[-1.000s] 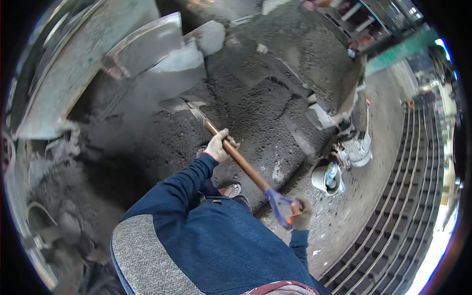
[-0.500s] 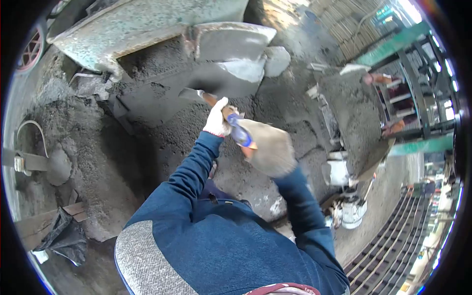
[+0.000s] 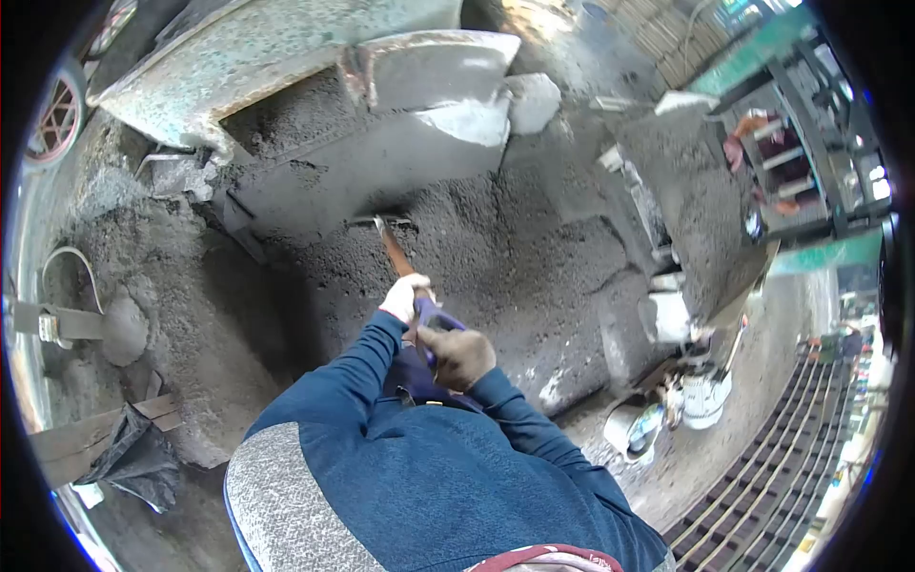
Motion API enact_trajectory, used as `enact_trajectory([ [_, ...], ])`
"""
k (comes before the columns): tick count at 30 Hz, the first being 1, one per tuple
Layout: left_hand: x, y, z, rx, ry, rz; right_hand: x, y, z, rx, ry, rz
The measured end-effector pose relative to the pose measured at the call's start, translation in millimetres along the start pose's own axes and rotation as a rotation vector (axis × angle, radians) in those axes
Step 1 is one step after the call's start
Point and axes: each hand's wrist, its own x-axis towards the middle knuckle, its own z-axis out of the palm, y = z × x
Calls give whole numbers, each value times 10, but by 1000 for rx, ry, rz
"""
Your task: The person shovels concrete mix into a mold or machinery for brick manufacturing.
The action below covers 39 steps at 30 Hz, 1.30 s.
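Observation:
A shovel [image 3: 395, 250] with a wooden shaft and a purple-blue grip points away from me. Its blade is mostly hidden in the dark, gritty, damp-looking mix [image 3: 457, 229] in front of a smooth grey slope. Around the shaft's lower part, just ahead of the coloured grip, my left hand [image 3: 404, 297] is closed in a white glove. My right hand [image 3: 459, 357], in a dirty brown-grey glove, is closed on the grip close to my waist.
Ahead stands a worn pale-green metal trough [image 3: 286, 48], with a grey curved panel [image 3: 438, 71] beside it. A white motor [image 3: 705, 400] and a white bucket [image 3: 631, 431] are at right. Black plastic [image 3: 138, 458] lies over boards at left. A dark grid [image 3: 762, 458] covers the lower right.
The shovel has swung down toward me, its blade dropping into the gritty mix. My right hand has moved left and back toward my waist; my left hand has shifted slightly down with the shaft.

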Motion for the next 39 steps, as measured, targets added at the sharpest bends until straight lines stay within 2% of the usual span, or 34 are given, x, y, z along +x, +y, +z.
enact_trajectory([
  [1,-196,66,291,-40,-20,-20,-90,-29,-203,145,258,-26],
  [3,-277,1,636,-93,-75,-15,-403,-138,-676,339,457,166],
  [5,-162,-223,785,-96,-43,12,-901,152,-536,694,664,313],
  [7,262,-558,573,-194,66,-72,-1558,367,-292,840,711,715],
  [9,485,-1052,360,-324,167,-48,-2299,565,327,1234,811,1110],
  [10,482,-1283,315,-374,257,-105,-2701,623,735,1090,849,1241],
  [11,657,-1638,-29,-313,270,-163,-3107,660,1302,1056,1052,1268],
  [12,771,-2032,-411,-93,143,-125,-3932,841,2267,1195,1182,1518],
  [13,672,-2375,-472,-112,246,-237,-4075,612,2238,1115,1062,1763],
  [14,426,-2520,-208,-169,434,-447,-4154,304,2037,1025,925,2002],
  [16,385,-3305,-678,41,466,-576,-5523,-268,3167,1150,1116,2184],
  [17,344,-3658,-895,32,484,-721,-5454,-526,2871,918,1075,2166],
  [19,129,-3950,-860,38,529,-882,-6019,-956,3006,669,1272,2409],
  [21,152,-4262,-1115,4,544,-1027,-5124,-1030,2233,457,1000,2506],
  [24,571,-4202,-1458,-4,513,-1027,-4538,-656,2295,650,928,2460],
  [25,905,-3984,-1583,127,550,-888,-4321,-369,2733,768,835,2197],
  [26,1400,-3561,-1811,192,439,-785,-4082,-76,3151,879,781,1920],
  [27,1899,-3173,-2075,252,340,-674,-3752,253,3730,856,719,1862],
  [28,2474,-2590,-2232,429,288,-727,-3440,574,4311,830,662,1803],
  [29,2879,-2029,-2338,335,383,-679,-3075,893,4820,802,610,1743],
  [31,3129,-1729,-2577,361,416,-508,-1766,937,4226,1109,1096,2125],
  [33,3016,-1763,-2691,353,426,-494,-1729,714,4380,1118,1252,2104],
  [37,2630,-1823,-2686,391,407,-443,-2098,372,4831,1157,1439,1977],
  [38,2547,-1861,-2687,415,439,-432,-2302,256,5050,1011,1302,1937],
  [39,2379,-1864,-2672,423,420,-407,-2371,147,5009,1096,1341,1963],
])
